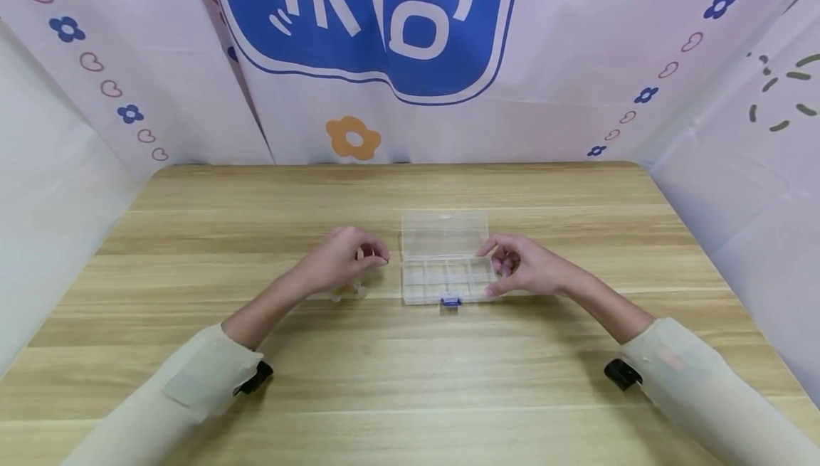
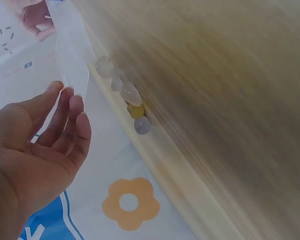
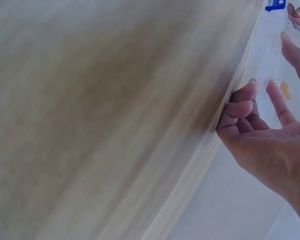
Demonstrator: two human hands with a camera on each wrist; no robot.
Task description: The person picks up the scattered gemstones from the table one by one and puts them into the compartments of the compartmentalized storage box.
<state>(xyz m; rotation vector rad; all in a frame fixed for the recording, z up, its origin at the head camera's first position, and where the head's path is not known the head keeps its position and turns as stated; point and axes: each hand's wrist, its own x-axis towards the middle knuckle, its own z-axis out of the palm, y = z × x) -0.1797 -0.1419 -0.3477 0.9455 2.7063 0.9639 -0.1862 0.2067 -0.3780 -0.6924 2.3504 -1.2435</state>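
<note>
A clear plastic compartment box (image 1: 415,290) stands on the table with its lid (image 1: 445,234) raised at the back and a blue latch (image 1: 451,302) in front. My right hand (image 1: 528,265) holds the box's right end, thumb at the front corner and index finger near the back corner. Left of the box, my left hand (image 1: 342,260) pinches thumb and fingertips together around a tiny dark piece, mostly hidden by the fingers. Below that hand lie several small smooth stones: a clear round one (image 2: 104,66), a clear oval one (image 2: 131,94), a yellow one (image 2: 136,111) and a pale purple one (image 2: 142,125).
The box and stones share a wood-grain table (image 1: 397,380). A printed cloth (image 1: 307,121) hangs behind its far edge, and white cloth stands along both sides. Black wrist devices (image 1: 255,378) sit under both sleeves.
</note>
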